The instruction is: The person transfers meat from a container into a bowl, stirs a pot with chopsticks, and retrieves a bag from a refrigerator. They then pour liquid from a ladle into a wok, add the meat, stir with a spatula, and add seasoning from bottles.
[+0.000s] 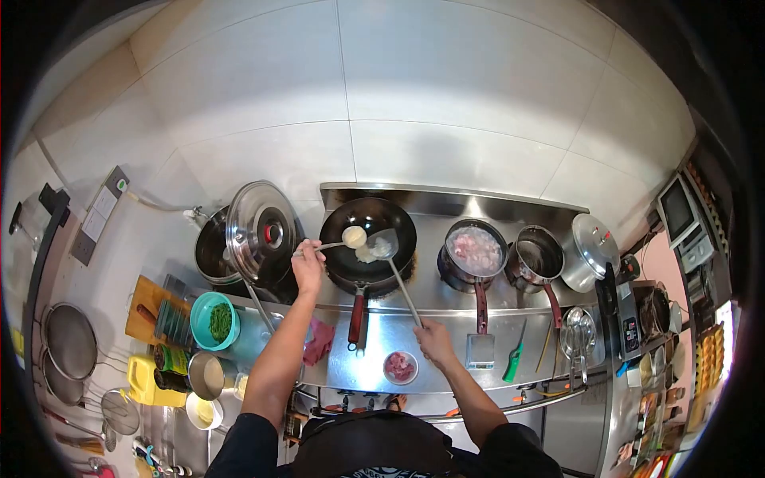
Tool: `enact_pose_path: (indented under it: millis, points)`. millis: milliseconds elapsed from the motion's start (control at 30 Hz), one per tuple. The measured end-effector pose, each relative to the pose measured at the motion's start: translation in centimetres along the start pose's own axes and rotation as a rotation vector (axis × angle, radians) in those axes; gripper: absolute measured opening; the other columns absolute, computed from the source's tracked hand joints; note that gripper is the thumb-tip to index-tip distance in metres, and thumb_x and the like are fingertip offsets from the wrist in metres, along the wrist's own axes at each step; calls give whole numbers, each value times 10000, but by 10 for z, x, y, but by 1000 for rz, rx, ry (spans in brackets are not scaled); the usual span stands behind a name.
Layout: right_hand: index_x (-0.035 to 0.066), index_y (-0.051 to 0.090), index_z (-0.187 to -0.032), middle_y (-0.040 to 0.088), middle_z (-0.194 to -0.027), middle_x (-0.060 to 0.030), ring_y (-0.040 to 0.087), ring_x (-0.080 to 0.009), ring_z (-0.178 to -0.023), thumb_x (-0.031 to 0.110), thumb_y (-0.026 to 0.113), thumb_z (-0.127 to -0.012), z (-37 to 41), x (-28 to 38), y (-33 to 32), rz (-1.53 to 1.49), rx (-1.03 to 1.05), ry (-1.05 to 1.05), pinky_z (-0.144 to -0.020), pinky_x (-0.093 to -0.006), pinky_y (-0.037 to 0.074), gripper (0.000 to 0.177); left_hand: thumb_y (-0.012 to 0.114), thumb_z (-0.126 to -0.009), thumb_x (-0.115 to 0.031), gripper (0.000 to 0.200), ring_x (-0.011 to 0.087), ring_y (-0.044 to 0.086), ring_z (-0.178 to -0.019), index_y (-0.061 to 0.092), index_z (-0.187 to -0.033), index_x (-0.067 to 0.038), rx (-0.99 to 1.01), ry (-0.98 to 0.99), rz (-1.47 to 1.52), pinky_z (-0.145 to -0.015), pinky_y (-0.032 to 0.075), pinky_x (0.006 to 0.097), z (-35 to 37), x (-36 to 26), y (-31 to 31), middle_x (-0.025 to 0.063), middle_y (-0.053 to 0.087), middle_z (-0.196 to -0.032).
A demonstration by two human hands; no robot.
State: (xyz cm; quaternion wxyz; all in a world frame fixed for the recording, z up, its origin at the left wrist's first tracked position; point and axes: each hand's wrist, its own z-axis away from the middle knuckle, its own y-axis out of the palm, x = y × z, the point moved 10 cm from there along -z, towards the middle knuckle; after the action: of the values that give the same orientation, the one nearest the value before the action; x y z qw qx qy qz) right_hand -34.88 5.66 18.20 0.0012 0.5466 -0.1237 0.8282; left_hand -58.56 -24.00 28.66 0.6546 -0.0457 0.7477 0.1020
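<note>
My left hand (307, 267) is closed on the handle of a ladle (333, 245), its bowl full of a pale yellowish food (355, 237). The ladle is above a black wok (368, 215) on the stove. With my right hand (435, 342) I grip the long handle of a metal wok spatula (405, 291). Its flat blade is over the wok, beside the ladle, with some pale food at its edge. Toward me points the wok's dark red handle (357, 319), which neither hand touches. I cannot make out whether the blade touches the wok.
On the right stand a pot of pinkish meat in cloudy liquid (476, 248) and another dark pot (539, 253). A small bowl of raw meat (401, 367), a scale (480, 350) and a green lighter (514, 362) lie in front. Left are a large lid (259, 215) and a turquoise bowl of greens (196, 323).
</note>
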Motion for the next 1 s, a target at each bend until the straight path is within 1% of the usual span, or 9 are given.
enact_pose_path:
  millis: [100,233,400,500,633,800,900,933,1000]
  points:
    - [49,616,-1245,513,-656,16,475,-57,-530,182,577,-930,11,11,24,-152,124,93,-403,-247,369,344,446,-1023,-378,401,59,421,-430,642,-892,-53,-5,-66,74,-404,307,234,5,7,-8,-11,538,-570]
    - [29,628,-1209,494,-649,24,448,-75,-501,165,567,-940,25,43,53,-109,224,1,-404,-249,356,308,442,-1029,-366,381,54,421,-434,640,-927,-58,-85,-81,69,-401,311,229,18,16,-62,-10,541,-582]
    - [42,609,-1206,449,-608,39,385,-46,-411,145,550,-964,45,70,126,3,427,-85,-355,-228,284,270,422,-1039,-358,387,50,439,-469,639,-955,-49,-318,-35,10,-424,337,218,75,-18,-202,-10,545,-602]
    - [64,621,-1199,444,-600,50,387,-38,-420,161,553,-966,80,86,194,31,606,69,-362,-220,282,262,418,-1042,-352,386,48,441,-484,639,-958,-47,-498,45,-89,-436,340,216,131,-40,-308,-9,543,-609]
    - [95,635,-1213,433,-602,60,378,-38,-447,180,568,-950,112,83,320,258,812,-237,-386,-240,279,284,401,-1053,-352,401,49,459,-534,636,-952,-42,-795,46,-154,-473,364,216,242,-42,-452,-20,529,-629]
    - [86,629,-1212,429,-606,61,364,-42,-458,167,571,-951,126,64,405,413,859,-429,-398,-246,275,280,421,-1048,-364,394,46,447,-517,633,-943,-49,-998,23,-66,-461,353,211,315,-17,-521,-17,532,-625]
    - [70,604,-1237,475,-609,47,404,-73,-448,163,558,-963,138,56,411,318,914,15,-402,-257,315,293,429,-1047,-353,381,51,459,-516,632,-943,-47,-1045,-10,-86,-468,372,219,333,1,-537,-16,529,-621]
    - [75,590,-1234,433,-609,57,336,-37,-410,162,536,-982,147,61,413,216,943,119,-354,-231,245,272,430,-1047,-351,381,52,461,-517,632,-947,-45,-1046,-28,-78,-468,374,221,332,11,-539,-15,530,-621]
    - [76,586,-1239,441,-623,48,341,-37,-411,160,534,-983,150,60,413,167,985,163,-355,-227,249,274,435,-1045,-344,377,61,468,-520,636,-979,-33,-1015,-68,-87,-474,386,226,327,28,-543,-9,535,-628]
